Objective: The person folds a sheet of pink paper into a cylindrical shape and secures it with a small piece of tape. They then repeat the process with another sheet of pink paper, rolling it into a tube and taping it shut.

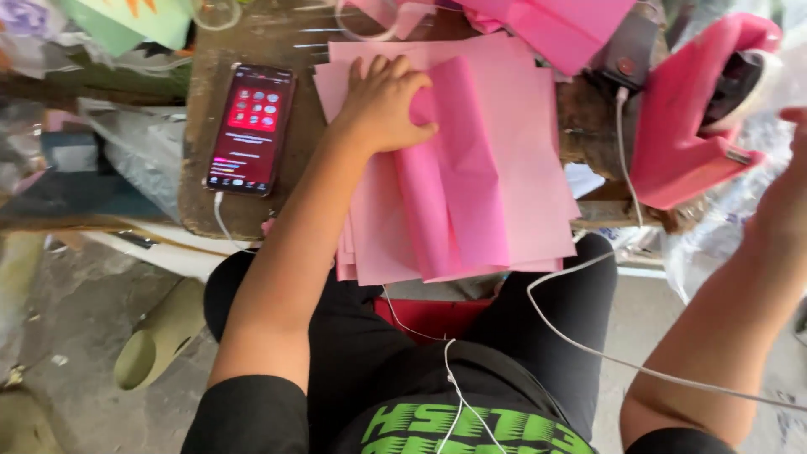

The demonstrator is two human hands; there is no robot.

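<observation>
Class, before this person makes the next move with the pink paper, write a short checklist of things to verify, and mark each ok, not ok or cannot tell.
1. Left hand rests flat on the folded pink sheet: ok.
2. Paper stack fully on the wooden board: not ok, it overhangs the near edge.
3. Right hand on the paper: not ok, raised off to the side.
4. Phone clear of the stack: ok.
5. White cable free of snags: cannot tell.

a worn brown wooden board (202,151) carries a stack of pink paper sheets (538,193), which overhangs its near edge. just left of the stack lies a smartphone (250,129) with a lit screen, a white cable (220,220) plugged in.
</observation>
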